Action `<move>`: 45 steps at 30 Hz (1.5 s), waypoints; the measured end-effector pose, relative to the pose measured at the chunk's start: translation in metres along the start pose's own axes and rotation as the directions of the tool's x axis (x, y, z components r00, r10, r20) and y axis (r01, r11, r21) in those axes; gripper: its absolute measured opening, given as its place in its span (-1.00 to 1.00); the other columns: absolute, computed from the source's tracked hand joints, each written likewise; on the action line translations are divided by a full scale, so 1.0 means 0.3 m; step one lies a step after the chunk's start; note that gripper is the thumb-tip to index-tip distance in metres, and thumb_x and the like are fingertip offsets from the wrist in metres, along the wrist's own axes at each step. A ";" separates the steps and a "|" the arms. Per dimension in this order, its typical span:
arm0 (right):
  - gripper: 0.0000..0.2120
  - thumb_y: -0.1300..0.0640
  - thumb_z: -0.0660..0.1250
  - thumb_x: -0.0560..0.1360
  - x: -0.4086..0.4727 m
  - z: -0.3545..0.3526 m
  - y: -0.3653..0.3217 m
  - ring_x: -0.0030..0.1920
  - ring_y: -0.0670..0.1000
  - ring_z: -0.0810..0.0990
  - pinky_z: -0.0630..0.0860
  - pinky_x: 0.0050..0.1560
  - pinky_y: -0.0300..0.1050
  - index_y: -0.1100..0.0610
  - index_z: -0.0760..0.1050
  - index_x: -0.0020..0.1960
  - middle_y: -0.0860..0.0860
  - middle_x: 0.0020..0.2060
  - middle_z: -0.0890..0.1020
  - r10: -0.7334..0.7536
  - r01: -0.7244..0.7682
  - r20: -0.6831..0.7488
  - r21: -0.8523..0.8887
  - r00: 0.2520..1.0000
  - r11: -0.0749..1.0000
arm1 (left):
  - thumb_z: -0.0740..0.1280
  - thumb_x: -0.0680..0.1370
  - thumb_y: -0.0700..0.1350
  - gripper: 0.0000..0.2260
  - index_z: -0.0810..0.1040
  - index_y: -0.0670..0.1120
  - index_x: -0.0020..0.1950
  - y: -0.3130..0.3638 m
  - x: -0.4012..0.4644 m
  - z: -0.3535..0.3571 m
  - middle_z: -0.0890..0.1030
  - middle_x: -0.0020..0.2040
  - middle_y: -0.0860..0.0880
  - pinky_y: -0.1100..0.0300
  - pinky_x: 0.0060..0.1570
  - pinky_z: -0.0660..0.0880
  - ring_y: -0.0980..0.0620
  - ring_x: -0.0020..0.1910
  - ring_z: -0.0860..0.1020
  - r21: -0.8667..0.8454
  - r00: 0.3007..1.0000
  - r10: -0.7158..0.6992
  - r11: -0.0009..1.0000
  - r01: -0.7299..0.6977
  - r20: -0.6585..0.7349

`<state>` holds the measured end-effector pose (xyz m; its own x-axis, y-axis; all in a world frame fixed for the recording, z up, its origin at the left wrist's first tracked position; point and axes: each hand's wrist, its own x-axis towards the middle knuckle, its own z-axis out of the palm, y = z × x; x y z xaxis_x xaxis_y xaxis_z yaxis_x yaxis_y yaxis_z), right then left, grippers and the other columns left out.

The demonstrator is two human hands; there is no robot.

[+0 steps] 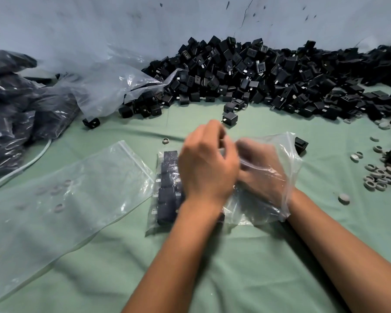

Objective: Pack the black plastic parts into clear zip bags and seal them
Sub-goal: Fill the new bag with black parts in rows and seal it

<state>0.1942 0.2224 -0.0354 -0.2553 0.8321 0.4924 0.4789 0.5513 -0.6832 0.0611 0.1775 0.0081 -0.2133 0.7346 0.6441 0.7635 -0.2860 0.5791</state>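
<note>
Clear zip bag [278,177] sheathes right hand [257,168]; left hand [209,163] curls above.

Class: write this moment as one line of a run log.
stage: filling zip bag | left hand: over bag, grip unclear | right hand: inside bag | black parts: rows in bag | seal: not yet done

Black plastic parts [246,73], clear zip bag [61,188], pale green cloth [122,267], grey rings [377,177]

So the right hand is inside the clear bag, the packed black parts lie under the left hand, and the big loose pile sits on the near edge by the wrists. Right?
Not quite: the head view shows the loose pile at the far edge against the wall. The rest holds: right hand inside the clear bag, packed black parts under the left hand.
</note>
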 end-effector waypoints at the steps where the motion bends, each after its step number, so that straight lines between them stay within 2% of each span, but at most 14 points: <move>1: -0.82 0.11 0.55 0.49 0.001 0.002 0.000 -0.37 0.07 0.63 0.58 -0.34 -0.01 0.19 0.60 -0.12 0.00 -0.38 0.64 -0.015 0.015 -0.001 0.001 1.000 1.000 | 0.37 0.59 -0.11 -0.93 0.54 -0.04 -0.09 -0.054 0.020 -0.013 0.54 -0.19 0.05 0.41 -0.29 0.23 0.10 -0.21 0.43 0.123 0.996 -0.068 0.991 0.062 0.049; 5: -0.57 -0.10 0.47 0.50 0.012 0.016 0.010 -0.44 0.21 0.62 0.53 -0.48 0.23 0.33 0.62 -0.07 0.15 -0.40 0.64 -0.063 0.061 0.012 0.108 0.998 0.992 | 0.40 0.57 0.13 -0.83 0.63 0.07 0.03 -0.212 0.036 -0.053 0.53 -0.02 0.00 0.18 0.08 0.38 -0.01 0.12 0.39 0.293 0.924 -0.194 0.951 0.095 0.329; 8: -0.52 -0.20 0.41 0.52 0.006 0.017 0.013 -0.36 0.22 0.69 0.60 -0.39 0.26 0.24 0.66 0.07 0.14 -0.31 0.70 0.003 -0.017 0.078 0.180 0.997 0.984 | 0.44 0.53 0.17 -0.83 0.65 0.11 0.02 -0.232 0.031 -0.043 0.48 -0.05 0.04 0.13 0.13 0.40 -0.01 0.12 0.38 0.252 0.929 -0.150 0.966 0.064 0.338; 11: -0.46 -0.34 0.36 0.49 0.007 0.027 0.003 -0.42 -0.09 0.65 0.59 -0.37 -0.10 0.13 0.68 0.12 -0.05 -0.36 0.68 0.022 -0.032 0.066 0.152 0.998 0.988 | 0.46 0.52 0.16 -0.84 0.65 0.11 -0.01 -0.231 0.027 -0.037 0.46 -0.07 0.06 0.05 0.16 0.46 -0.01 0.11 0.39 0.249 0.936 -0.140 0.967 0.059 0.322; 18: -0.78 0.05 0.38 0.59 0.031 0.059 -0.010 -0.38 -0.35 0.54 0.41 -0.30 -0.46 0.00 0.67 0.21 -0.33 -0.40 0.51 -0.022 0.034 0.064 -0.196 0.998 0.980 | 0.46 0.51 0.12 -0.88 0.65 0.10 -0.08 -0.229 0.026 -0.032 0.48 -0.08 0.03 -0.03 0.19 0.47 -0.06 0.12 0.42 0.220 0.929 -0.169 0.970 0.099 0.330; 21: -0.70 0.01 0.29 0.62 0.033 0.053 -0.040 -0.23 -0.25 0.65 0.59 -0.14 -0.38 0.11 0.67 0.23 -0.12 -0.14 0.74 -0.121 0.135 0.087 -0.176 0.989 0.975 | 0.46 0.51 0.11 -0.89 0.65 0.10 -0.08 -0.226 0.025 -0.029 0.48 -0.07 0.04 -0.02 0.22 0.46 -0.06 0.13 0.42 0.220 0.926 -0.179 0.969 0.109 0.332; 23: -0.77 0.08 0.37 0.62 0.031 0.054 -0.036 -0.29 -0.20 0.62 0.52 -0.21 -0.47 0.13 0.67 0.21 0.02 -0.15 0.76 -0.122 0.131 0.059 -0.214 0.991 0.968 | 0.45 0.51 0.10 -0.90 0.64 0.10 -0.09 -0.224 0.022 -0.027 0.48 -0.06 0.04 -0.01 0.22 0.45 -0.05 0.13 0.42 0.217 0.925 -0.185 0.969 0.116 0.332; 28: -0.89 0.11 0.40 0.61 0.025 0.065 -0.023 -0.40 -0.04 0.63 0.56 -0.41 -0.11 0.14 0.63 -0.05 -0.07 -0.37 0.61 -0.127 0.120 -0.020 -0.214 0.992 0.969 | 0.46 0.54 -0.06 -0.92 0.63 0.00 -0.14 -0.220 0.027 -0.031 0.51 -0.09 0.01 0.01 0.13 0.47 -0.04 0.07 0.43 0.189 0.938 -0.182 0.973 0.129 0.294; 30: -0.86 0.21 0.46 0.58 0.032 0.066 -0.012 -0.38 -0.20 0.61 0.51 -0.43 -0.27 0.18 0.60 -0.15 -0.16 -0.37 0.56 -0.205 0.197 -0.039 -0.162 0.978 0.967 | 0.46 0.55 -0.09 -0.90 0.61 -0.04 -0.14 -0.214 0.029 -0.032 0.54 -0.07 0.00 0.07 0.08 0.45 -0.05 0.06 0.44 0.182 0.949 -0.177 0.975 0.131 0.261; 32: -0.89 0.24 0.47 0.58 0.034 0.072 -0.004 -0.35 -0.30 0.56 0.43 -0.36 -0.44 0.20 0.63 -0.12 -0.24 -0.33 0.52 -0.257 0.251 -0.028 -0.145 0.966 0.957 | 0.46 0.56 -0.11 -0.90 0.59 -0.07 -0.12 -0.206 0.029 -0.035 0.55 -0.07 -0.02 0.14 0.00 0.39 -0.05 0.04 0.44 0.164 0.964 -0.161 0.978 0.128 0.211; 36: -0.84 0.11 0.52 0.55 0.017 0.085 0.014 -0.22 -0.11 0.63 0.52 -0.24 -0.36 0.21 0.69 0.03 0.02 -0.15 0.65 -0.233 0.231 0.000 -0.136 0.972 0.963 | 0.46 0.56 -0.15 -0.92 0.59 -0.11 -0.09 -0.196 0.024 -0.041 0.55 -0.07 -0.05 0.12 -0.05 0.38 -0.08 0.00 0.45 0.138 0.984 -0.108 0.987 0.088 0.145; 40: -0.67 -0.01 0.47 0.52 0.010 0.090 -0.002 0.02 -0.19 0.66 0.57 0.04 -0.31 0.18 0.67 0.18 -0.13 0.01 0.69 0.023 -0.024 0.009 0.087 1.000 0.996 | 0.44 0.57 -0.13 -0.93 0.60 -0.09 -0.07 -0.204 0.025 -0.041 0.57 -0.05 -0.05 0.23 -0.04 0.28 -0.04 0.00 0.43 0.144 0.984 -0.132 0.983 0.114 0.118; 43: -0.73 0.09 0.32 0.61 -0.006 0.075 -0.046 0.18 -0.12 0.61 0.50 0.26 -0.29 0.15 0.64 0.23 -0.04 0.22 0.65 -0.238 0.253 0.112 -0.143 0.965 0.957 | 0.36 0.61 -0.14 -0.94 0.63 -0.06 0.01 -0.222 0.023 -0.040 0.62 0.04 -0.03 0.26 0.02 0.27 0.00 0.05 0.39 0.172 0.976 -0.181 0.972 0.159 0.123; 45: -0.62 0.00 0.23 0.60 -0.010 0.061 -0.070 0.21 -0.12 0.58 0.45 0.31 -0.35 0.15 0.62 0.30 -0.05 0.25 0.63 -0.291 0.328 0.182 -0.224 0.939 0.918 | 0.31 0.64 -0.15 -0.86 0.65 -0.03 0.13 -0.233 0.021 -0.043 0.63 0.13 0.01 0.18 0.15 0.35 -0.02 0.15 0.42 0.189 0.962 -0.204 0.967 0.170 0.179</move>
<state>0.1696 0.2096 -0.0324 -0.5322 0.6322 0.5631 0.5437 0.7651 -0.3450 -0.0016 0.1941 -0.0219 -0.2519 0.8755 0.4124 0.8175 -0.0356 0.5748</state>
